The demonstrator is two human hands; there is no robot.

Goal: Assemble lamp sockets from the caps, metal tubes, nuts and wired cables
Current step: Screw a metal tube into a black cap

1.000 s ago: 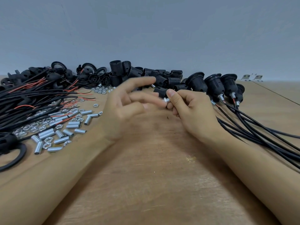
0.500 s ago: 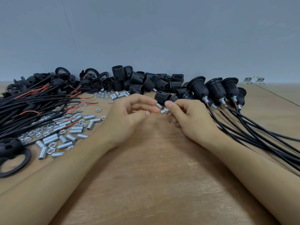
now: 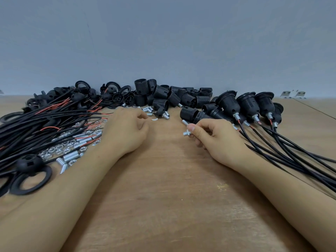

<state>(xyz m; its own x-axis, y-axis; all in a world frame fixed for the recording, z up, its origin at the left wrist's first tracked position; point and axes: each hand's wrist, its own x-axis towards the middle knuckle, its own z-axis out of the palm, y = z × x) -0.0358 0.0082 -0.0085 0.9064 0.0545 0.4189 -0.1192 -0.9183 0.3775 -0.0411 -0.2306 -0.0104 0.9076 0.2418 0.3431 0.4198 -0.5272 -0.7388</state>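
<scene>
- Bare brown wooden tabletop (image 3: 163,197) ran up to a plain grey-blue wall, with the parts sorted into heaps around a working space in the middle, apparently so that each kind lay within easy reach.
- Right hand (image 3: 216,139) pinched a short silver threaded metal tube with a nut on it (image 3: 187,132) between thumb and forefinger, its end pointing left, probably ready for the next part.
- Left hand (image 3: 127,128) rested knuckles-up near scattered small silver tubes (image 3: 148,111), fingers curled under; whether it gripped anything could not be told.
- Tangled black and red wired cables (image 3: 45,120) and loose silver hex nuts (image 3: 58,148) lay at its left.
- Ribbed black plastic socket caps (image 3: 160,99) were heaped at the back.
- Finished black sockets with cables (image 3: 247,106) were lined up on the right, seemingly kept apart from the raw stock.
</scene>
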